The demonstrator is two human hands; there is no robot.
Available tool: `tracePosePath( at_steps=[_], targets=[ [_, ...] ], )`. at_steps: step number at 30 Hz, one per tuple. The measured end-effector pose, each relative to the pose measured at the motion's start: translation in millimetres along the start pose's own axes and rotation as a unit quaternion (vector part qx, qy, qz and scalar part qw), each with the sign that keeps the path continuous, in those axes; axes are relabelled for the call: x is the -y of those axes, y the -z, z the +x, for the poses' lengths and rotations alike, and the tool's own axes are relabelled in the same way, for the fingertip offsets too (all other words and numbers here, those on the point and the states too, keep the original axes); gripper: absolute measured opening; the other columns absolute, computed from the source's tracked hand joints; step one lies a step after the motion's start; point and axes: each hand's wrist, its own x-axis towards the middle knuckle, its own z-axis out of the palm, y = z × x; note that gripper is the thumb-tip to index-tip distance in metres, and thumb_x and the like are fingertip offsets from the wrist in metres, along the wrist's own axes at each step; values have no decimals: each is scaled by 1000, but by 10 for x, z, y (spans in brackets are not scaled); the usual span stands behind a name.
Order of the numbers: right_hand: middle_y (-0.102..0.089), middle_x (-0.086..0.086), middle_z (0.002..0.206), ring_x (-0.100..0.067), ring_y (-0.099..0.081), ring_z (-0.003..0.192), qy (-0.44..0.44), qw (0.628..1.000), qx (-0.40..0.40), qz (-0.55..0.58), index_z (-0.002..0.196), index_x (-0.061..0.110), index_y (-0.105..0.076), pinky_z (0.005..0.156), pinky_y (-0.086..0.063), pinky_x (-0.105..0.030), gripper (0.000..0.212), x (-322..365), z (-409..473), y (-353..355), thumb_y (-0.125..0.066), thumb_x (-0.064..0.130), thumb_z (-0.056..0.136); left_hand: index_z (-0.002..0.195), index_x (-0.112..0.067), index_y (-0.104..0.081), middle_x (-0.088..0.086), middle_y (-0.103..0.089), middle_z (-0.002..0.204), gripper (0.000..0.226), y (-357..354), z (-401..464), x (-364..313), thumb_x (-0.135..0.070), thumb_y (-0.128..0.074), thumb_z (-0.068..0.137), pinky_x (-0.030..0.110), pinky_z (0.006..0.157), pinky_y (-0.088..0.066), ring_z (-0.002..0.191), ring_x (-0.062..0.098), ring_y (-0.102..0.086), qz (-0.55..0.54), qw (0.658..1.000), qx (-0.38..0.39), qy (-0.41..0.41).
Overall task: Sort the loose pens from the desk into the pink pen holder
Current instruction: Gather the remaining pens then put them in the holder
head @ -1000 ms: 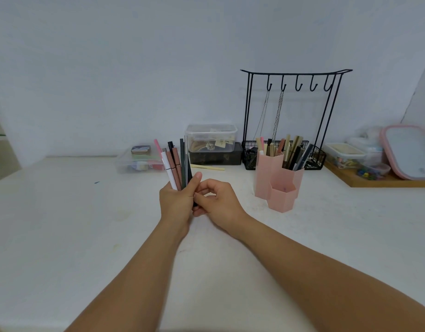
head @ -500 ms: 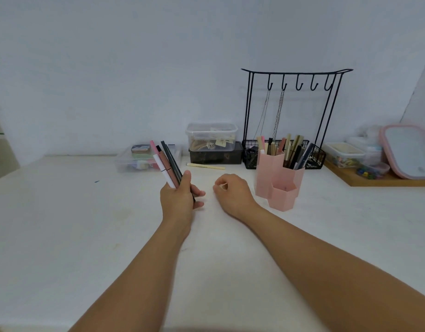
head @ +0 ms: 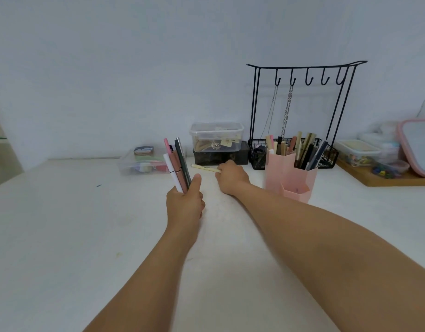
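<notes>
My left hand (head: 184,204) grips a bundle of pens (head: 177,164) upright above the desk: white, pink, brown and dark ones, fanned slightly to the left. A cream pen (head: 203,167) lies flat on the white desk (head: 63,224) in front of the stacked boxes. My right hand (head: 232,176) is stretched out to it, knuckles up, with its fingers curled round the pen's right end. The pink pen holder (head: 289,179) stands just right of that hand, with several pens upright in its taller back cups; the low front cup looks empty.
Behind the cream pen a clear lidded box (head: 216,136) sits on a dark box. A flat clear box (head: 142,161) stands to the left. The black wire hook stand (head: 302,111) with hanging chains rises behind the holder. A wooden tray (head: 384,179) with containers lies far right.
My right hand left the bundle and moved forward across the desk to the cream pen. My left hand kept its grip and tilted the pens slightly left.
</notes>
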Motion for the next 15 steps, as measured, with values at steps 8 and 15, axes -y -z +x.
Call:
tracePosePath(
  at_steps=[8,15],
  targets=[
    [-61,-7,94,-24,-58,77,5,998,-56,-3,92,9,-68,64,-42,-30,12,38,-455,95,-56,5,93,82,-14,-53,0,-53,58,31,15,-8,-3,-37,-67,96,22,41,-39,44,10,-49,34,999,5,-20],
    [-60,-3,94,-20,-57,84,21,988,-37,149,96,12,-63,69,-41,-27,9,-20,-1010,320,-55,16,99,84,-16,-50,2,-45,59,30,-4,-65,-36,-36,-70,94,25,41,-34,48,15,-40,39,999,22,-20]
  ],
)
